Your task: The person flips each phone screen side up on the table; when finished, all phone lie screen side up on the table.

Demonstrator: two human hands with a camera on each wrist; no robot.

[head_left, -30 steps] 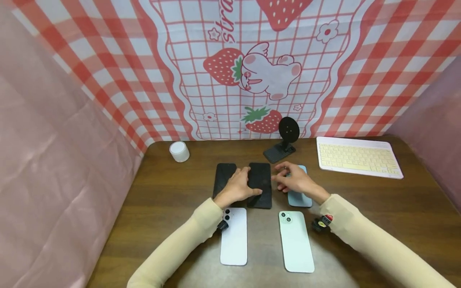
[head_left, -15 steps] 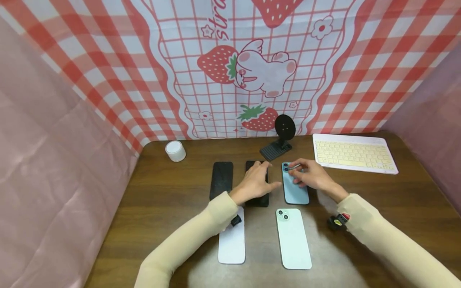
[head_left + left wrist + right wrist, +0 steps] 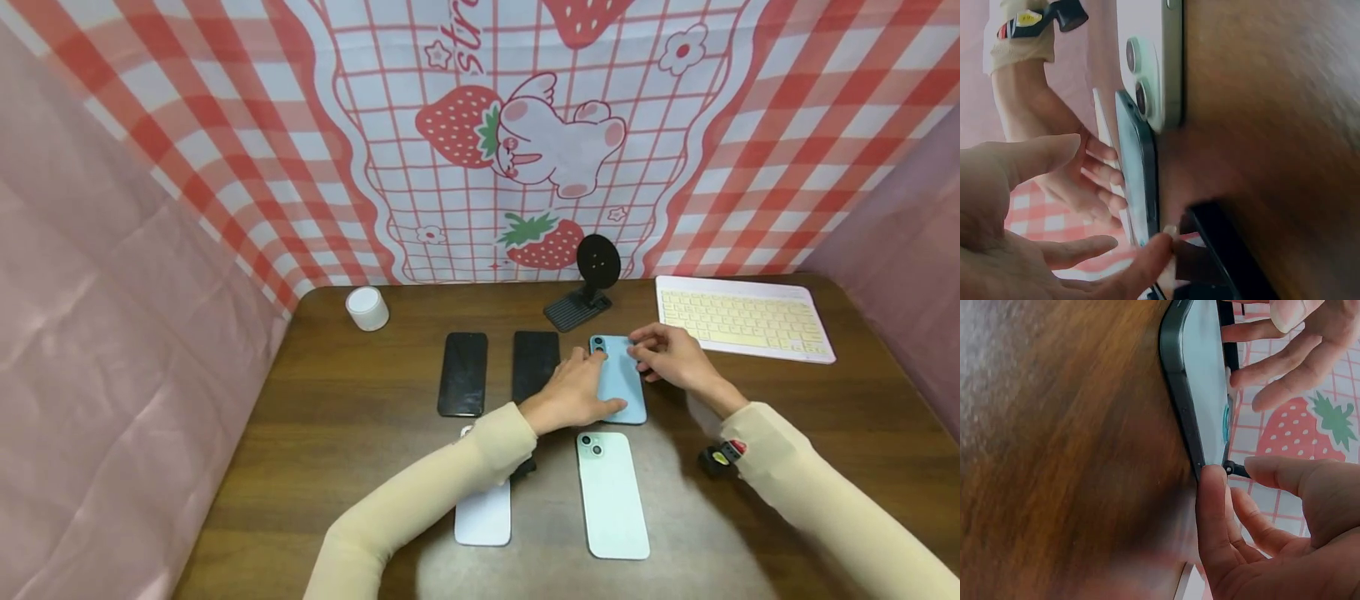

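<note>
A blue smartphone (image 3: pixel 621 383) lies back side up on the wooden table, between both hands. My left hand (image 3: pixel 573 393) is spread over its left part, thumb apart from the fingers. In the left wrist view, one fingertip of the left hand (image 3: pixel 1035 212) is close to the phone's far end. At the phone's right edge is my right hand (image 3: pixel 675 357). The right wrist view has a fingertip of the right hand (image 3: pixel 1285 531) touching the edge of the blue smartphone (image 3: pixel 1204 381), thumb away from it. Left of it lies a black smartphone (image 3: pixel 534 362), partly covered by the left hand.
Another black smartphone (image 3: pixel 462 375) lies further left. Nearer are a white smartphone (image 3: pixel 483 517), partly under the left sleeve, and a pale green smartphone (image 3: pixel 613 500). Behind stand a black phone stand (image 3: pixel 592 279), a white keyboard (image 3: pixel 742 321) and a white cylinder (image 3: pixel 367 308).
My left hand has moved right, from the black smartphones to the blue one. The right hand has shifted right, from over the blue smartphone to its right edge.
</note>
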